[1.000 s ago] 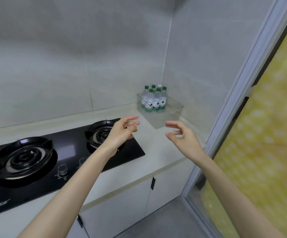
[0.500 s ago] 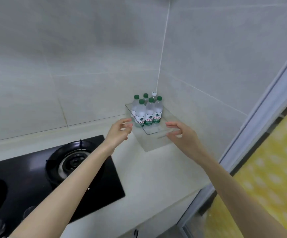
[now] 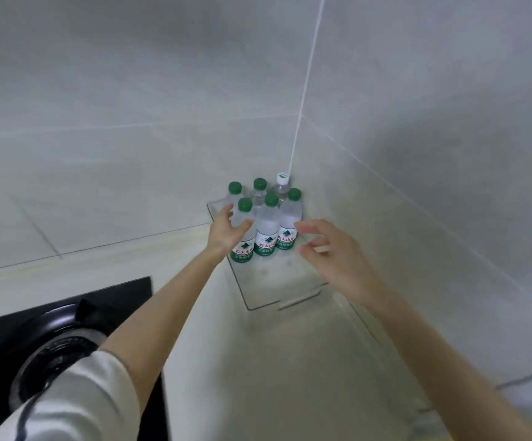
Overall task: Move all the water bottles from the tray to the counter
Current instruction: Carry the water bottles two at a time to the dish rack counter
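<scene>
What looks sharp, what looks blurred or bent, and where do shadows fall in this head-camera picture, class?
Head view: the water bottles look sharp; the sleeve and stove burner are smeared; the wide lens bends the tile lines; soft light, dim shadow on the upper wall; the clear tray shows only by its edges.

Bottle labels, centre of frame
The front water bottles [image 3: 268, 229] are showing red "农夫山泉" on white bands; smaller print on the green bands below is blurring past reading.
</scene>
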The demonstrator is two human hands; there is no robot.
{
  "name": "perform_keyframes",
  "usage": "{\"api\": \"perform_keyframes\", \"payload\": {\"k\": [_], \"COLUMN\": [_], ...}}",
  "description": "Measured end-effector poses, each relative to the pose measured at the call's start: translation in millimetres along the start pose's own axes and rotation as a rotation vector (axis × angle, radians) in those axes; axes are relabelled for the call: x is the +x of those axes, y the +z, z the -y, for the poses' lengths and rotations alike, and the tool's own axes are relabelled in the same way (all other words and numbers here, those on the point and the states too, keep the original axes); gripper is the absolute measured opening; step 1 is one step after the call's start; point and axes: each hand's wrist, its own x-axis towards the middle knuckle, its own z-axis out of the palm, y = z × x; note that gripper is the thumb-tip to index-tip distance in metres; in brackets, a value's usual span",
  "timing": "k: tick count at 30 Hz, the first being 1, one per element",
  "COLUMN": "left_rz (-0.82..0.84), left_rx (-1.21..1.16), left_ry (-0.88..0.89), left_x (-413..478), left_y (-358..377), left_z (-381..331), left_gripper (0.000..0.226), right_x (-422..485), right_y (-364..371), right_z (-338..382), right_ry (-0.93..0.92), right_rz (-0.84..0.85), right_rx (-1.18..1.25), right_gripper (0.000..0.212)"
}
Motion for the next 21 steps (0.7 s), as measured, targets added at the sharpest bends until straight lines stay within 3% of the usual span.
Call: {"api": "perform_keyframes", "payload": {"k": [7,16,21], "left_rz": [-0.098,-0.219,-0.28], "left_rx": [0.083,-0.115,-0.182], "left_ry": [0.11,0.095,0.135], "left_x": [43.5,36.6,9.8], "left_y": [24.7,26.5,10.5], "left_z": [19.6,22.2,-2.9], "left_gripper": [0.052,0.03,0.038], "right_x": [55.5,76.9,71.5], "right_y": [5.0,15.1,12.9], "right_z": [-34.4,-51.7,-49.9], "right_ry": [0.003,0.027,0.031], "right_rz": [0.044,0.068,0.056], "right_rx": [0.085,0.146,0.178], "right_gripper": [0.032,0.032,0.034]}}
